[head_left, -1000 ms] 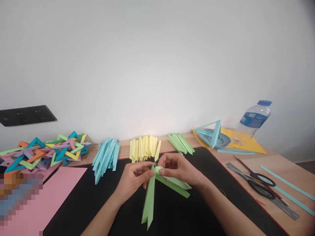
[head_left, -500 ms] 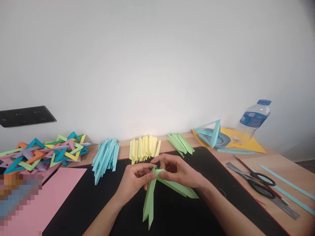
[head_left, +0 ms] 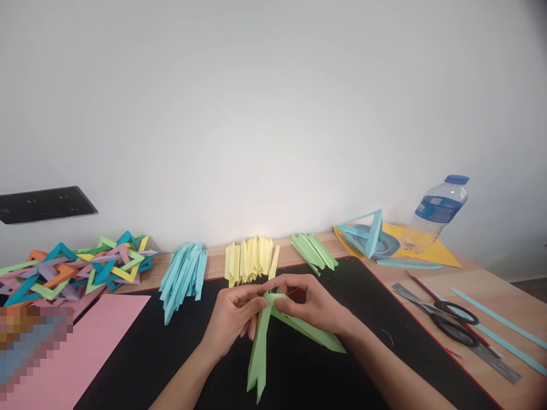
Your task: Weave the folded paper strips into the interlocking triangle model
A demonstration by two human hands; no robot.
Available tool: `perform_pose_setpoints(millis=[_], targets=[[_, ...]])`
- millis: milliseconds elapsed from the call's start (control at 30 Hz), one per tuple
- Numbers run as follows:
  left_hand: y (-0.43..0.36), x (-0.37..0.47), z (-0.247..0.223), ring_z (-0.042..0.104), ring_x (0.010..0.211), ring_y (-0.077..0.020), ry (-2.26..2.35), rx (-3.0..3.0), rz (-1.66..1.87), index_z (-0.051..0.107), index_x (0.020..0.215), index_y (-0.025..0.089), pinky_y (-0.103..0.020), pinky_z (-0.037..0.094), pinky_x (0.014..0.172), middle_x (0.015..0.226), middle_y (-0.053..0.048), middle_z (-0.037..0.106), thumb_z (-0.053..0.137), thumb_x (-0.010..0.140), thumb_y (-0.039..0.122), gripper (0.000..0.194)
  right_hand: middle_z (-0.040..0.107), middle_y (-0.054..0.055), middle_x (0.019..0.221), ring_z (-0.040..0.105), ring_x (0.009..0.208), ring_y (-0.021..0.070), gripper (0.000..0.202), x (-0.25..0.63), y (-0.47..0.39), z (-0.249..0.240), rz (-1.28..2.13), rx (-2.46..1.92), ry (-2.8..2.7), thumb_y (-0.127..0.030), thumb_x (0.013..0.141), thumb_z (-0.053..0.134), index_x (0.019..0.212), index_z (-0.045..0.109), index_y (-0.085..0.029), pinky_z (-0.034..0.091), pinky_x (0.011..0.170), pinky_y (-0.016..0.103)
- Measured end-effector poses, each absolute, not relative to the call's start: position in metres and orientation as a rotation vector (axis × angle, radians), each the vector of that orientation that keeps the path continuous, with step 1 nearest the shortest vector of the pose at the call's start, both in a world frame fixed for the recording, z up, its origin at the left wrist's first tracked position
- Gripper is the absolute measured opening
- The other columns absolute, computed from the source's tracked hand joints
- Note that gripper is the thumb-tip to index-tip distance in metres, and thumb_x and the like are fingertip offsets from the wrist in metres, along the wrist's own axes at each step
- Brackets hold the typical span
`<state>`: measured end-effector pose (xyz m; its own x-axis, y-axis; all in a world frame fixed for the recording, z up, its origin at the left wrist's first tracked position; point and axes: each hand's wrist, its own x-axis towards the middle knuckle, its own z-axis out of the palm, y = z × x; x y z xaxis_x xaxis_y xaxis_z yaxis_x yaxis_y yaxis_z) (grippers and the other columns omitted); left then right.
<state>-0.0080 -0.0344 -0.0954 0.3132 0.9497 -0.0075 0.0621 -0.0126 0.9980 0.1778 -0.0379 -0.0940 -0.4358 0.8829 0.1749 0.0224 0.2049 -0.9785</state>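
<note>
Two folded green paper strips point(head_left: 260, 354) meet at a corner above the black mat point(head_left: 325, 376). My left hand point(head_left: 231, 319) pinches the strip that hangs down toward me. With thumb and fingers, my right hand point(head_left: 310, 299) grips the other strip, which slants down to the right. Both hands come together at the joint, and the fingers partly hide how the ends fit there. Behind my hands lie a pile of folded yellow paper strips point(head_left: 252, 259) and a smaller pile of green strips point(head_left: 314, 252).
Blue strips point(head_left: 183, 279) and interlocked paper stars point(head_left: 106, 262) lie left, near a pink sheet point(head_left: 115, 324). On the right are scissors point(head_left: 453, 330), a ruler point(head_left: 502, 367), a pencil point(head_left: 427, 287), a blue paper pyramid point(head_left: 374, 233), a tape roll point(head_left: 388, 242) and a bottle point(head_left: 440, 209).
My right fingers have flattened and lowered slightly over the joint, and my left thumb has shifted a little. Both hands still hold the green strips in nearly the same place.
</note>
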Motion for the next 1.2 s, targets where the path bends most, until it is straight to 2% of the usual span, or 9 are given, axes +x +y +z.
perform_pose_setpoints(millis=[200,400,567,733,967,1100,1200], targets=[[-0.035,-0.008,-0.095,0.039,0.025,-0.0050,1.046,1.359,0.932,0.073,0.099,0.013,-0.016,0.018,0.029,0.037,0.006,0.046,0.073,0.071,0.040,0.039,0.039,-0.004,0.063,0.033,0.055,0.0089,0.025,0.177,-0.039,-0.093,1.299,-0.886,-1.678,-0.031,0.078,0.064,0.099,0.069,-0.019,0.029,0.051,0.023],[-0.034,-0.007,-0.094,0.041,0.026,-0.0044,1.056,1.318,0.944,0.075,0.091,0.014,-0.016,0.019,0.028,0.043,0.006,0.048,0.077,0.065,0.040,0.037,0.043,-0.003,0.064,0.035,0.055,0.0095,0.024,0.171,-0.044,-0.092,1.191,-0.900,-1.706,-0.028,0.078,0.063,0.099,0.069,-0.018,0.031,0.053,0.024],[-0.035,-0.008,-0.094,0.044,0.027,-0.0050,1.033,1.350,0.919,0.075,0.093,0.015,-0.016,0.022,0.029,0.044,0.005,0.049,0.074,0.068,0.041,0.036,0.047,-0.001,0.065,0.038,0.058,0.0115,0.022,0.168,-0.046,-0.092,1.080,-0.916,-1.692,-0.028,0.078,0.062,0.094,0.070,-0.016,0.032,0.055,0.025],[-0.037,-0.007,-0.091,0.046,0.029,-0.0072,1.029,1.384,0.920,0.073,0.099,0.013,-0.017,0.027,0.030,0.042,0.005,0.049,0.071,0.071,0.040,0.039,0.044,-0.003,0.063,0.036,0.057,0.0105,0.026,0.169,-0.046,-0.093,1.116,-0.917,-1.669,-0.033,0.078,0.064,0.098,0.071,-0.017,0.033,0.054,0.024],[-0.037,-0.009,-0.092,0.047,0.029,-0.0071,1.021,1.390,0.914,0.074,0.095,0.015,-0.015,0.028,0.029,0.040,0.006,0.049,0.074,0.069,0.034,0.032,0.057,0.003,0.072,0.046,0.065,0.0137,0.026,0.174,-0.044,-0.091,1.151,-0.868,-1.716,-0.035,0.082,0.061,0.098,0.073,-0.020,0.035,0.056,0.025],[-0.036,-0.009,-0.095,0.049,0.030,-0.0074,1.003,1.387,0.919,0.074,0.095,0.015,-0.015,0.029,0.029,0.043,0.006,0.050,0.075,0.069,0.030,0.030,0.058,0.003,0.074,0.048,0.067,0.0143,0.025,0.174,-0.043,-0.091,1.225,-0.841,-1.653,-0.035,0.081,0.063,0.095,0.074,-0.018,0.037,0.057,0.026],[-0.036,-0.010,-0.095,0.050,0.030,-0.0070,0.993,1.400,0.924,0.073,0.097,0.015,-0.015,0.030,0.029,0.045,0.006,0.050,0.074,0.071,0.031,0.030,0.055,0.001,0.069,0.046,0.064,0.0128,0.026,0.172,-0.043,-0.093,1.268,-0.834,-1.607,-0.036,0.079,0.065,0.094,0.074,-0.017,0.037,0.057,0.026]])
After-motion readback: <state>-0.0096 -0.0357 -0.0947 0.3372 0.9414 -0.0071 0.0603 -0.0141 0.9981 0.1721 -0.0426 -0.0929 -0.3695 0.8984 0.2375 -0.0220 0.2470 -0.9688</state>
